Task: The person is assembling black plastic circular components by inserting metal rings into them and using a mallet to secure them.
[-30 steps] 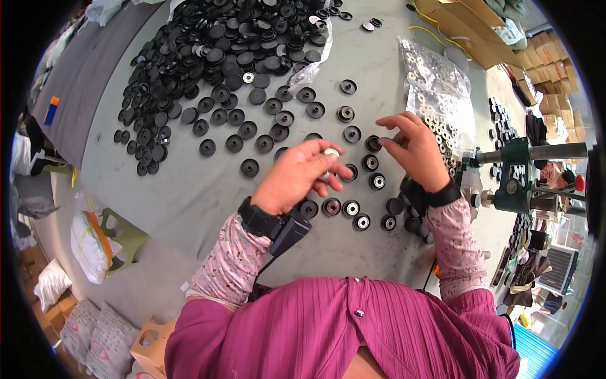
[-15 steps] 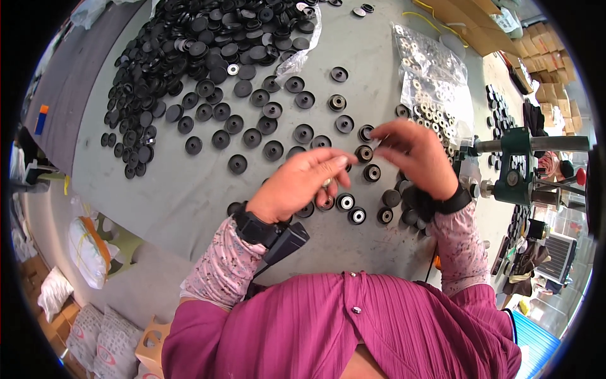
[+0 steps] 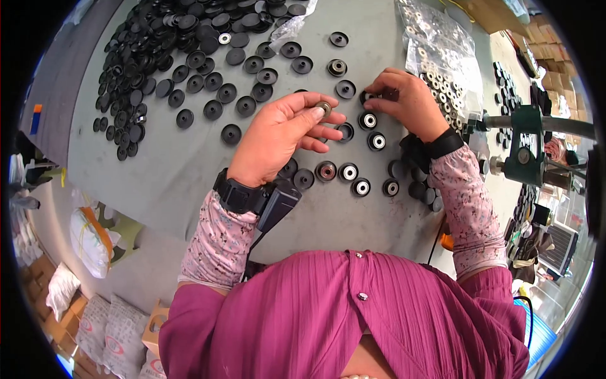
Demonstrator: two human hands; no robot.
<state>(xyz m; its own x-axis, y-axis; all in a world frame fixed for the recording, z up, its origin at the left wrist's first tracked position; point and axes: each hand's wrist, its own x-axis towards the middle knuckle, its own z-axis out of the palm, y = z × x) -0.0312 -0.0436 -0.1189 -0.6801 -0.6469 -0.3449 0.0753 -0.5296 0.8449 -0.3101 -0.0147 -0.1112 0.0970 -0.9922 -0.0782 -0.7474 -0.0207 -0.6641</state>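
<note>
My left hand pinches a small metal ring-shaped bearing between thumb and forefinger, its other fingers loosely spread. To the right, my right hand has its thumb and fingers closed around a round black cap, partly hidden by the fingertips. Just below that lie black caps with bearings seated in them, such as one cap with a bearing. A cap with a rusty-looking centre sits nearer to me. Beyond my left hand are several open black caps, hollow side up.
A large heap of black caps covers the table's far left. Loose bearings spill from a clear plastic bag at the far right. A green metal press stands at the right edge. More caps lie beside my right forearm.
Both hands have moved farther over the table. The bearing in my left hand is now up at the fingertips. My right hand has closed on a cap. The whole view has shifted slightly.
</note>
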